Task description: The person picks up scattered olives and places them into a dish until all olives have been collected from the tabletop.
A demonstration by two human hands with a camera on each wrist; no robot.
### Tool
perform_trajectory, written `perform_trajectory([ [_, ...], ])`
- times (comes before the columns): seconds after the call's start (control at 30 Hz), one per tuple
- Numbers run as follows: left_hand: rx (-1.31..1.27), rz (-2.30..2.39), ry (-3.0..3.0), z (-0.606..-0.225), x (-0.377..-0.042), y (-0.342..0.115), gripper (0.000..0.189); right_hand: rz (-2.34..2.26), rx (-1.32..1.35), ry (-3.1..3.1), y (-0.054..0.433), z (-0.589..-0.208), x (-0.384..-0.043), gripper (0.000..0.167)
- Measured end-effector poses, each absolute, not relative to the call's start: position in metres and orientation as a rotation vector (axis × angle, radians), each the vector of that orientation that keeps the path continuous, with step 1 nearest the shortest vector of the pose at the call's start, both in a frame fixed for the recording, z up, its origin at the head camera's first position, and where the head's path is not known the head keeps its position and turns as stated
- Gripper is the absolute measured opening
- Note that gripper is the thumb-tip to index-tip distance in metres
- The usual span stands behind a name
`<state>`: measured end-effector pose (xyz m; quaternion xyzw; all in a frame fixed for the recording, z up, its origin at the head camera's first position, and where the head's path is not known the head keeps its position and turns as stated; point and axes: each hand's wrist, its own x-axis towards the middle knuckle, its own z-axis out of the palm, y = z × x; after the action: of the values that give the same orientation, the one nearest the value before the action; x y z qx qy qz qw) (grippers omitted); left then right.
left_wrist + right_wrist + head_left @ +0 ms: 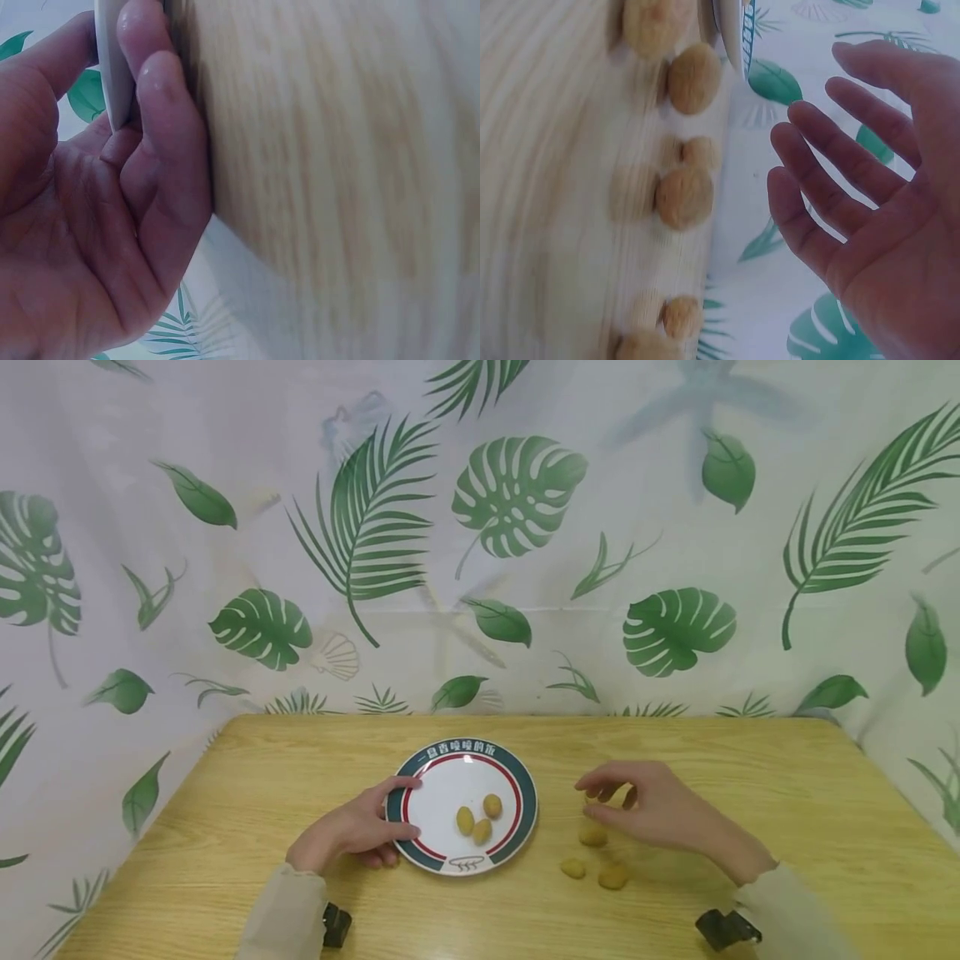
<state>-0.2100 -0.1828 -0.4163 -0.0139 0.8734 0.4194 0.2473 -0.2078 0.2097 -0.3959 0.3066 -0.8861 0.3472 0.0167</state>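
In the head view a white plate with a dark green rim band and a red ring lies on the wooden table. Three small yellow-brown, potato-like lumps sit on its right half. My left hand grips the plate's left edge, with some fingers tucked under the rim in the left wrist view. To the right of the plate, my right hand hovers with loosely bent, parted fingers and holds nothing. Several similar lumps lie on the table beside and below it, one lump partly hidden by the hand.
The wooden table reaches back to a white cloth printed with green leaves, which also hangs at both sides. Dark wrist-worn devices show at both sleeve cuffs. Two lumps lie nearest the front, right of the plate.
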Motion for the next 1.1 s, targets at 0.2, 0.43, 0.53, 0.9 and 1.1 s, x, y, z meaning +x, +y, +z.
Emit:
perform_trajectory([
  [0.2,-0.022,1.149,2.375,-0.416,-0.210,-0.183,0.068,1.066,0.887,-2.718,0.226,-0.391,-0.202,0.021],
  [0.43,-0.032,1.147,2.378,-0.417,-0.210,-0.183,0.068,1.058,0.777,-2.780,0.249,-0.386,-0.197,0.022],
  [0.53,-0.030,1.144,2.381,-0.417,-0.210,-0.183,0.068,1.042,0.736,-2.790,0.261,-0.387,-0.196,0.022],
  [0.9,-0.041,1.120,2.387,-0.417,-0.210,-0.184,0.067,1.010,0.665,-2.784,0.291,-0.403,-0.191,0.021],
  [1.1,-0.034,1.120,2.391,-0.416,-0.210,-0.185,0.067,1.017,0.629,-2.830,0.304,-0.408,-0.189,0.023],
])
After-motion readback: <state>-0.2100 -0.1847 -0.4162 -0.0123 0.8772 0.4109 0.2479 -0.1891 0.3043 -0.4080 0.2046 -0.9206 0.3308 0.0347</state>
